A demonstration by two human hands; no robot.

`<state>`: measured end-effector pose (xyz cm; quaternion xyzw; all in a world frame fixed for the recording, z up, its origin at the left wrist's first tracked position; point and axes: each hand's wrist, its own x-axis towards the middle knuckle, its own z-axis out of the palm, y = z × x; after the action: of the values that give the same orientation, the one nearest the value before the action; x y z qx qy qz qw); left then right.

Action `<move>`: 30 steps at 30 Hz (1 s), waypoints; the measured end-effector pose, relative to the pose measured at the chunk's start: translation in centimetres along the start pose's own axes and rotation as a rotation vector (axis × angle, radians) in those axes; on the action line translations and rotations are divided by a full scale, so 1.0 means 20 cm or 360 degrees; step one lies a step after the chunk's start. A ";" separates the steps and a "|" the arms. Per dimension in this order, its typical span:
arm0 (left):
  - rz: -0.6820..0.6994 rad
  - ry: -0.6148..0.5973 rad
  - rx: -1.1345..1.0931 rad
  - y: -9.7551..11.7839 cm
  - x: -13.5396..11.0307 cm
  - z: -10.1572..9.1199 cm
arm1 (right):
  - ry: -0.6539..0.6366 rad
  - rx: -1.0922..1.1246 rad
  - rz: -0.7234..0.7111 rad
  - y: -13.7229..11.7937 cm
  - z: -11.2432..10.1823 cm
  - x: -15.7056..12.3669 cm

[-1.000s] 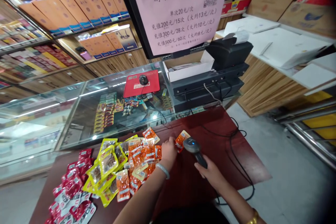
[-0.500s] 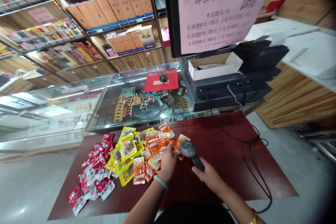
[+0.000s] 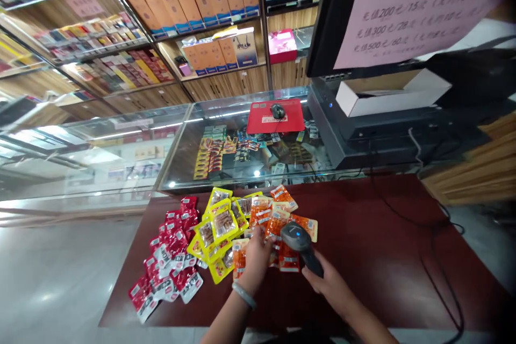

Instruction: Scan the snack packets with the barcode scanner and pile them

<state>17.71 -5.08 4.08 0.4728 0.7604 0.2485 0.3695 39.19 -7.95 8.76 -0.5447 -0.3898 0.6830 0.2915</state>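
My right hand (image 3: 328, 282) is wrapped round the handle of a dark barcode scanner (image 3: 298, 236). The scanner's head, with a small blue light on top, hovers over orange snack packets (image 3: 278, 219). My left hand (image 3: 258, 260), a pale bangle at its wrist, reaches onto these packets just left of the scanner. Its fingers look apart and touch the packets; the palm side is hidden. Yellow-edged snack packets (image 3: 223, 224) lie heaped to the left of the orange ones. Farther left is a pile of red and white packets (image 3: 177, 242).
The dark red table (image 3: 355, 258) meets a glass display case (image 3: 181, 166). A red mouse pad (image 3: 256, 121) with a mouse (image 3: 278, 111) lies on the glass. At the right stand a monitor (image 3: 334, 27), an open white box (image 3: 374, 106) and a trailing black cable (image 3: 439, 271).
The view has swung, shifting the scene rightward. My left hand has moved left across the orange packets. Orange packets now lie below and to the right of the scanner head; its blue light shows.
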 end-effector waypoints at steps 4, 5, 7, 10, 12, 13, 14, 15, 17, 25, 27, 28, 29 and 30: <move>0.0092 -0.0120 0.0127 -0.03 0.03 0.00 | 0.0203 0.0021 0.0120 0.10 0.00 -0.02; 0.0107 -0.0121 0.0212 -0.04 0.04 -0.01 | 0.0256 0.0026 0.0143 0.12 0.00 -0.02; 0.0151 -0.0082 0.0396 -0.07 0.05 -0.05 | 0.0338 0.0032 0.0186 0.17 0.00 -0.04; 0.0356 0.0154 0.0692 -0.11 0.04 -0.15 | 0.0376 0.0031 0.0214 0.23 -0.02 -0.05; 0.0519 0.0405 0.0834 -0.13 0.01 -0.21 | 0.0364 0.0019 0.0214 0.26 -0.05 -0.07; 0.0572 0.0501 0.0853 -0.13 -0.01 -0.22 | 0.0347 0.0012 0.0223 0.27 -0.07 -0.07; 0.0617 0.0543 0.0839 -0.13 -0.03 -0.22 | 0.0313 0.0003 0.0239 0.27 -0.10 -0.07; 0.0653 0.0535 0.0806 -0.13 -0.06 -0.21 | 0.0262 -0.0001 0.0254 0.28 -0.12 -0.07; 0.0731 0.0417 0.0717 -0.11 -0.10 -0.13 | 0.0153 0.0029 0.0285 0.28 -0.16 -0.06; 0.0889 -0.0060 0.0402 -0.19 -0.41 0.13 | -0.0103 0.0056 0.0117 0.29 -0.18 0.02; 0.0763 -0.0270 0.0262 -0.25 -0.53 0.14 | -0.0116 0.0090 0.0146 0.34 -0.17 0.01; 0.0665 -0.0444 0.0191 -0.26 -0.59 0.15 | -0.0121 0.0107 0.0171 0.37 -0.17 0.01; 0.0535 -0.0675 0.0115 -0.28 -0.65 0.17 | -0.0125 0.0124 0.0196 0.40 -0.16 0.00; 0.0325 -0.0756 0.0092 -0.28 -0.69 0.20 | -0.0122 0.0116 0.0227 0.44 -0.16 -0.01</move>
<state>21.73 -19.90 2.18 0.6026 0.6074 0.1448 0.4970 42.59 -12.08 1.14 -0.5335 -0.3358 0.7361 0.2464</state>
